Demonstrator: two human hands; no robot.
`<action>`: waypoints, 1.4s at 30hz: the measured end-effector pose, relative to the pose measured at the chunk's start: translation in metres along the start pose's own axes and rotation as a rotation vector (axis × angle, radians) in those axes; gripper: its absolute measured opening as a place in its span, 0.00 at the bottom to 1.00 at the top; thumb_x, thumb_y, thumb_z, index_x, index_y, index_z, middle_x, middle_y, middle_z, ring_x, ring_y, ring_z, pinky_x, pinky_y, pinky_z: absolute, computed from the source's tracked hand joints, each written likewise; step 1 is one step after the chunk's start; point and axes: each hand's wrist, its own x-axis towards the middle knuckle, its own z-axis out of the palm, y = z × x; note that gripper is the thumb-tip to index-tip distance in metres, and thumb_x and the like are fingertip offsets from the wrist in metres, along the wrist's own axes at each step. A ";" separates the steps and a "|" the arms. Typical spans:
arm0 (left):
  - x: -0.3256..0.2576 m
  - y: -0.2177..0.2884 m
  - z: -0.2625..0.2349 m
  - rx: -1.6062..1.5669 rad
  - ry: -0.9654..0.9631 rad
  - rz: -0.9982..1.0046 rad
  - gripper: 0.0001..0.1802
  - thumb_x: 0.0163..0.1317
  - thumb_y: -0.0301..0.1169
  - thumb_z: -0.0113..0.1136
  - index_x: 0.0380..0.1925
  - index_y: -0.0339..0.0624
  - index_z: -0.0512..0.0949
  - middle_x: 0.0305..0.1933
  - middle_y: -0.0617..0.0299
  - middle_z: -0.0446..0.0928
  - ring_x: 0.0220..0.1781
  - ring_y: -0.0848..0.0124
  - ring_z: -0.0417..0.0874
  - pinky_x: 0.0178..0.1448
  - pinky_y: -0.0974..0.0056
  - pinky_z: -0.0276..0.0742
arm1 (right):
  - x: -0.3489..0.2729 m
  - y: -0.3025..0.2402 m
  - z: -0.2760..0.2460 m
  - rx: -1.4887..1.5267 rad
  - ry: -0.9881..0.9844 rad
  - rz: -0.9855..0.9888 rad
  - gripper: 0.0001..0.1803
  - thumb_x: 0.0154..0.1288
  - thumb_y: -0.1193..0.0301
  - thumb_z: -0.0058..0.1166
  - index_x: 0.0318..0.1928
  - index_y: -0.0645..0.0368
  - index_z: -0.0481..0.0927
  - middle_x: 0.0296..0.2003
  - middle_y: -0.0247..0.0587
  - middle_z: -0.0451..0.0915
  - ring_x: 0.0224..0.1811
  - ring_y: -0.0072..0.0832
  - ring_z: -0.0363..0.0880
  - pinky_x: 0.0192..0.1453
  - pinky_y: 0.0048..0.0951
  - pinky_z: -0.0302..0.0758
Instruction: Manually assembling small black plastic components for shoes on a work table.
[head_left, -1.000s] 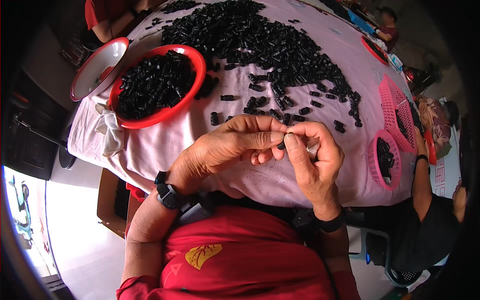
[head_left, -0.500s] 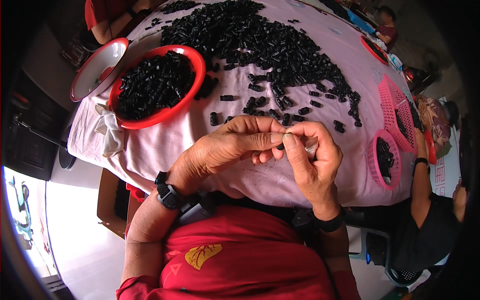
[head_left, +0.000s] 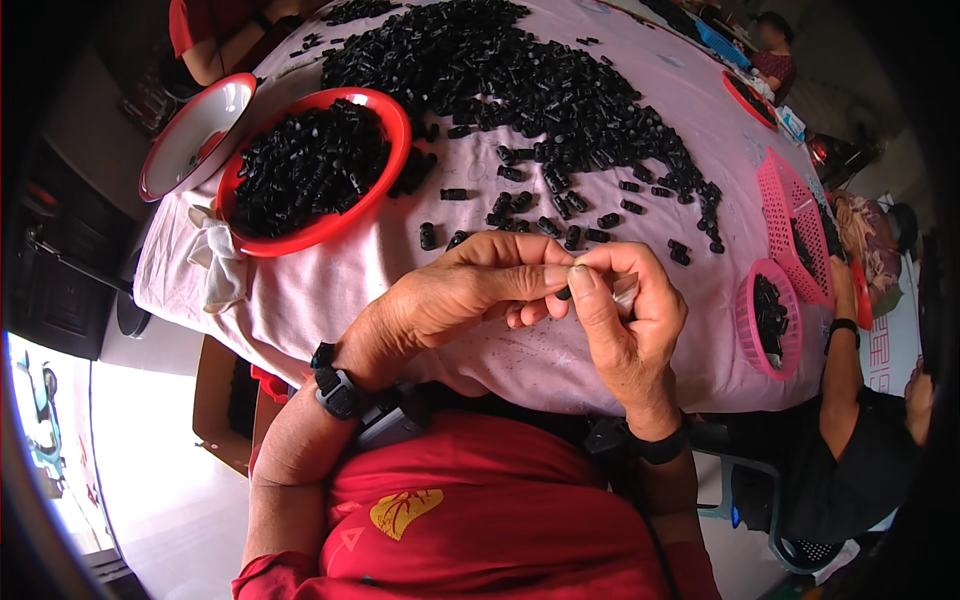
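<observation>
Above the near part of the pink-covered table, my left hand [head_left: 470,285] and my right hand [head_left: 635,325] meet fingertip to fingertip, both closed in a pinch. Between them a bit of a small black part [head_left: 563,294] shows; the fingers cover most of it. Something whitish and thin [head_left: 625,291] is tucked in the curl of my right hand's fingers, too hidden to name. Just beyond my hands lie several loose black cylindrical parts [head_left: 572,237], and a large heap of them [head_left: 500,80] spreads behind.
At the left stands a red basin [head_left: 400,150] full of black parts, beside a white basin [head_left: 200,140] and a crumpled white cloth [head_left: 217,262]. Pink baskets [head_left: 795,325] holding black parts stand at the right edge. Other people sit around the table, one close at right [head_left: 850,450].
Almost nothing differs. Both hands keep the same pinch, with only a slight shift of the fingertips.
</observation>
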 end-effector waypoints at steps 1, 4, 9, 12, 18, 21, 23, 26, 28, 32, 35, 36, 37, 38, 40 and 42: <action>0.000 0.000 0.000 -0.004 0.003 -0.006 0.12 0.66 0.34 0.58 0.43 0.37 0.77 0.31 0.67 0.75 0.30 0.79 0.71 0.34 0.75 0.66 | 0.000 0.000 0.000 -0.001 0.001 0.003 0.06 0.66 0.73 0.57 0.38 0.63 0.75 0.23 0.35 0.82 0.26 0.15 0.82 0.29 0.15 0.75; 0.000 0.000 0.001 -0.013 0.011 -0.012 0.11 0.66 0.34 0.58 0.42 0.37 0.77 0.31 0.68 0.75 0.30 0.79 0.71 0.34 0.75 0.66 | 0.000 0.001 0.001 0.012 0.004 0.007 0.06 0.66 0.73 0.57 0.38 0.63 0.75 0.23 0.35 0.82 0.26 0.15 0.82 0.29 0.15 0.75; 0.000 0.000 0.002 -0.042 0.010 -0.021 0.11 0.66 0.34 0.58 0.42 0.37 0.77 0.30 0.68 0.75 0.30 0.80 0.71 0.34 0.75 0.66 | 0.000 0.000 0.000 0.015 0.006 0.008 0.06 0.66 0.73 0.57 0.38 0.64 0.75 0.22 0.35 0.82 0.26 0.14 0.81 0.29 0.15 0.74; 0.000 -0.001 0.003 -0.032 0.014 -0.012 0.11 0.66 0.34 0.59 0.41 0.37 0.78 0.30 0.68 0.75 0.30 0.80 0.71 0.34 0.75 0.66 | 0.000 0.002 0.000 0.033 0.003 0.013 0.06 0.66 0.73 0.57 0.38 0.64 0.75 0.22 0.35 0.82 0.26 0.13 0.81 0.29 0.15 0.74; 0.000 0.000 0.004 -0.041 0.007 -0.007 0.12 0.66 0.35 0.58 0.40 0.37 0.77 0.30 0.68 0.74 0.29 0.80 0.71 0.34 0.75 0.66 | 0.000 0.001 0.001 0.022 0.001 0.015 0.06 0.66 0.74 0.57 0.38 0.64 0.75 0.22 0.35 0.82 0.26 0.14 0.81 0.29 0.15 0.74; 0.000 -0.001 0.003 -0.053 -0.003 -0.015 0.12 0.66 0.35 0.58 0.40 0.37 0.77 0.30 0.68 0.74 0.29 0.80 0.71 0.34 0.75 0.66 | 0.000 0.002 0.001 0.043 0.001 0.012 0.07 0.66 0.74 0.57 0.38 0.64 0.75 0.22 0.35 0.82 0.26 0.14 0.81 0.29 0.15 0.74; 0.001 -0.001 0.003 -0.036 0.021 -0.023 0.11 0.66 0.35 0.58 0.40 0.37 0.77 0.29 0.68 0.74 0.29 0.80 0.71 0.34 0.75 0.66 | 0.000 0.001 0.000 0.027 -0.001 -0.004 0.06 0.66 0.74 0.57 0.38 0.64 0.75 0.22 0.35 0.82 0.26 0.14 0.81 0.29 0.14 0.74; 0.000 0.000 0.004 -0.039 0.007 -0.018 0.11 0.67 0.35 0.58 0.39 0.37 0.77 0.30 0.68 0.74 0.30 0.80 0.71 0.34 0.75 0.66 | 0.000 -0.002 0.000 0.018 0.000 -0.011 0.06 0.66 0.74 0.56 0.38 0.64 0.75 0.22 0.35 0.82 0.25 0.14 0.81 0.29 0.14 0.74; 0.000 -0.001 0.004 -0.043 0.002 -0.016 0.11 0.67 0.35 0.58 0.39 0.37 0.77 0.30 0.68 0.74 0.30 0.80 0.71 0.34 0.75 0.66 | 0.001 -0.001 0.000 0.012 -0.004 -0.020 0.06 0.66 0.74 0.56 0.38 0.64 0.75 0.22 0.35 0.82 0.25 0.14 0.81 0.29 0.15 0.74; 0.000 0.000 0.005 -0.041 -0.008 -0.017 0.11 0.67 0.35 0.58 0.39 0.38 0.77 0.30 0.69 0.74 0.30 0.80 0.71 0.34 0.76 0.65 | 0.000 0.000 0.000 0.026 0.005 -0.037 0.06 0.66 0.74 0.56 0.38 0.64 0.75 0.22 0.35 0.82 0.25 0.14 0.81 0.28 0.15 0.74; 0.000 -0.001 0.003 -0.055 -0.015 -0.018 0.11 0.66 0.36 0.58 0.39 0.39 0.77 0.29 0.69 0.74 0.30 0.80 0.70 0.34 0.75 0.65 | 0.000 0.000 0.000 0.033 -0.005 -0.026 0.06 0.66 0.74 0.57 0.38 0.64 0.75 0.22 0.35 0.82 0.26 0.14 0.81 0.28 0.15 0.74; 0.000 -0.001 0.003 -0.055 -0.015 -0.018 0.11 0.66 0.36 0.58 0.39 0.39 0.77 0.29 0.69 0.74 0.30 0.80 0.70 0.34 0.75 0.65 | 0.000 0.001 0.000 0.033 -0.005 -0.026 0.06 0.66 0.74 0.57 0.38 0.64 0.75 0.22 0.35 0.82 0.26 0.14 0.81 0.28 0.15 0.74; 0.000 -0.001 0.003 -0.052 -0.013 -0.018 0.11 0.66 0.36 0.58 0.39 0.39 0.77 0.29 0.69 0.74 0.30 0.80 0.70 0.34 0.75 0.65 | 0.000 0.002 0.000 0.035 -0.003 -0.024 0.06 0.66 0.74 0.57 0.38 0.64 0.75 0.22 0.35 0.82 0.26 0.14 0.81 0.28 0.15 0.74; 0.000 -0.001 0.003 -0.049 -0.011 -0.018 0.11 0.66 0.36 0.58 0.39 0.39 0.77 0.29 0.69 0.74 0.30 0.80 0.70 0.34 0.75 0.65 | 0.000 0.003 0.000 0.038 -0.001 -0.021 0.06 0.66 0.74 0.57 0.38 0.64 0.74 0.22 0.35 0.82 0.26 0.14 0.81 0.29 0.14 0.74; 0.000 -0.001 0.003 -0.047 -0.012 -0.017 0.11 0.66 0.36 0.58 0.39 0.39 0.77 0.29 0.69 0.74 0.30 0.80 0.70 0.34 0.75 0.65 | 0.000 0.003 0.000 0.037 -0.002 -0.024 0.06 0.66 0.74 0.57 0.38 0.64 0.75 0.22 0.35 0.82 0.26 0.14 0.81 0.29 0.14 0.74; 0.000 -0.001 0.004 -0.045 -0.013 -0.015 0.11 0.66 0.36 0.58 0.39 0.39 0.77 0.29 0.69 0.74 0.30 0.80 0.70 0.34 0.75 0.65 | 0.001 0.001 0.000 0.036 -0.005 -0.027 0.06 0.66 0.74 0.57 0.38 0.64 0.75 0.22 0.35 0.82 0.26 0.14 0.81 0.29 0.15 0.74</action>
